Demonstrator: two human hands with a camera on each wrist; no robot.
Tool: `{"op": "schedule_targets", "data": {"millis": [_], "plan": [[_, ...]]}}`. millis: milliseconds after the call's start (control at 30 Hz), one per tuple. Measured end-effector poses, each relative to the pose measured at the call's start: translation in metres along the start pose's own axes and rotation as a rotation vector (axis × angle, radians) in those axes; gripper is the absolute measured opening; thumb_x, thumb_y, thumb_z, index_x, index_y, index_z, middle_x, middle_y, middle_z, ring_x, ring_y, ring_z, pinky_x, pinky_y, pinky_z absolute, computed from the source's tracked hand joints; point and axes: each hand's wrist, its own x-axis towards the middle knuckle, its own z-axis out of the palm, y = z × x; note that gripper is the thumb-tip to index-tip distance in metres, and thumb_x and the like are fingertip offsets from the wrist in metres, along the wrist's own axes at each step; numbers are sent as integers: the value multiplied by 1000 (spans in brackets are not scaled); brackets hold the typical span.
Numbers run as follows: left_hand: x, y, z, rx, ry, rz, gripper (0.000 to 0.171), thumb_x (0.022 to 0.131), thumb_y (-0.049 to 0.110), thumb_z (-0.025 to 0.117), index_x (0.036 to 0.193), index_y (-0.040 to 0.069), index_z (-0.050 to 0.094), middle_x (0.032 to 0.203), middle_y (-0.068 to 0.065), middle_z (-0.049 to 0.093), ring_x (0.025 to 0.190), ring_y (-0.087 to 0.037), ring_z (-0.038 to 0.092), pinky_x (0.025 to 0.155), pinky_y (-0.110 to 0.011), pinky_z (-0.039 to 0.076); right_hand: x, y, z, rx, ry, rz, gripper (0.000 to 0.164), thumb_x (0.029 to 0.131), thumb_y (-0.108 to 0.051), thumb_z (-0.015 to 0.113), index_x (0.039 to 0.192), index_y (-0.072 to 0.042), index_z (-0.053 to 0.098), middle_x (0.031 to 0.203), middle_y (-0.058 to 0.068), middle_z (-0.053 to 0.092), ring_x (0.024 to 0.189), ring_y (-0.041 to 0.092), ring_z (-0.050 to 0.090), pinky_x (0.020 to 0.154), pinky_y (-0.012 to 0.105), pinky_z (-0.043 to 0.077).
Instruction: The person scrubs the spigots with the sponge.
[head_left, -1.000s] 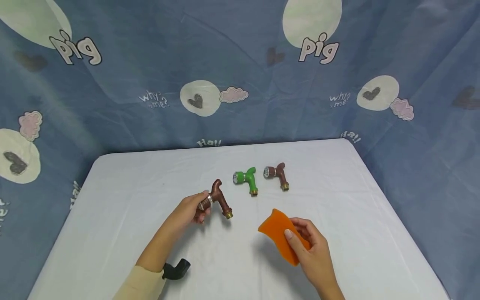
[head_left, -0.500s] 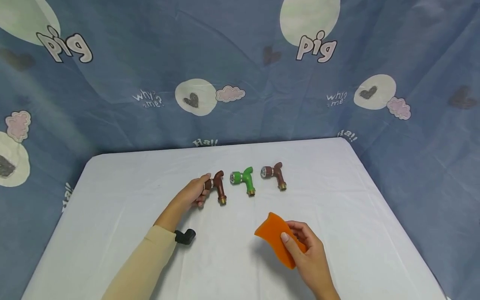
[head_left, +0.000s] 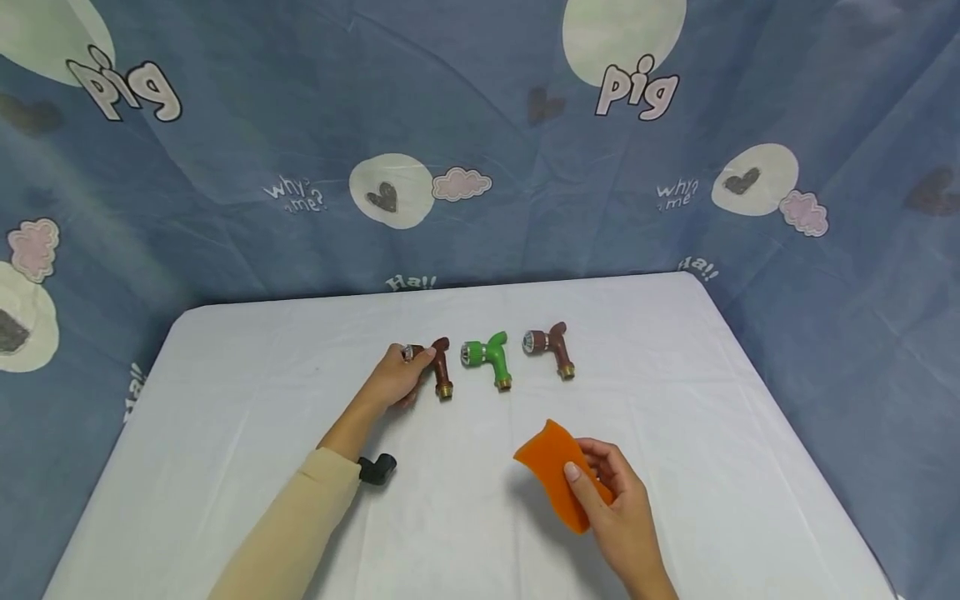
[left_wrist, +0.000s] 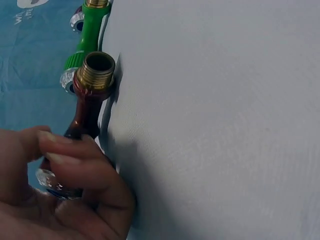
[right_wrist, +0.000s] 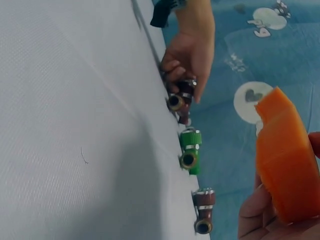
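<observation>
My left hand (head_left: 396, 377) holds a brown faucet (head_left: 442, 368) by its knob end, at the left of a row on the white table. In the left wrist view, the fingers (left_wrist: 85, 170) curl about the knob, and the brass threaded end (left_wrist: 97, 72) points away from the hand. Beside it lie a green faucet (head_left: 495, 358) and a second brown faucet (head_left: 557, 348), both with brass ends toward me. My right hand (head_left: 618, 504) pinches an orange sponge (head_left: 555, 471) between thumb and fingers, raised over the near part of the table.
A white cloth covers the table (head_left: 675, 400), whose far edge runs behind the faucets. A blue printed curtain (head_left: 480, 233) hangs behind and at both sides. On the left wrist sits a black camera mount (head_left: 378, 468).
My left hand has carried the brown faucet away from me to the row's left end, and the thumb has shifted toward the faucet's body. The right hand keeps the sponge nearly still.
</observation>
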Motion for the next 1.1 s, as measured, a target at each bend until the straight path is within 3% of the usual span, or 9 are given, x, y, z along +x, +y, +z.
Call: {"op": "schedule_targets", "data": {"millis": [100,200,233,500,767,1100], "plan": [[-3,-1,1,73,60,11,55,109,47,51,132,-3,42,101,-18,62,84,-27,60,74,-39,51,0,1,-1,-8,3,12,30,101,-24,74,127,-12,67,109,7,72,96,22,67,85,27,58],[-5,-2,1,119,80,43,56,110,45,49,141,-1,42,133,-25,56,117,-36,56,95,-50,49,-1,2,-1,-4,-3,22,31,101,-26,74,128,-13,66,110,7,71,96,22,67,84,27,58],[-5,-3,2,124,83,52,55,110,45,49,142,0,42,136,-26,56,120,-39,56,97,-52,49,-1,2,-1,0,-5,24,31,101,-26,74,128,-13,66,111,7,71,96,22,67,83,28,58],[-6,-4,3,335,222,93,57,110,51,47,144,5,43,127,-31,64,101,-44,68,78,-55,55,-4,8,0,25,-17,25,31,101,-25,74,129,-13,66,111,8,70,94,23,67,81,28,59],[-6,-5,3,340,221,124,55,109,55,47,138,9,49,101,-21,68,83,-35,64,66,-46,50,-4,11,-1,26,-15,20,30,101,-24,74,128,-13,66,111,8,70,94,22,67,81,28,59],[-7,-7,4,390,270,116,60,108,55,50,147,10,52,114,-24,71,99,-43,69,77,-56,56,0,19,-3,-11,9,55,40,102,-27,73,137,-14,59,119,8,65,93,21,64,82,26,55]]}}
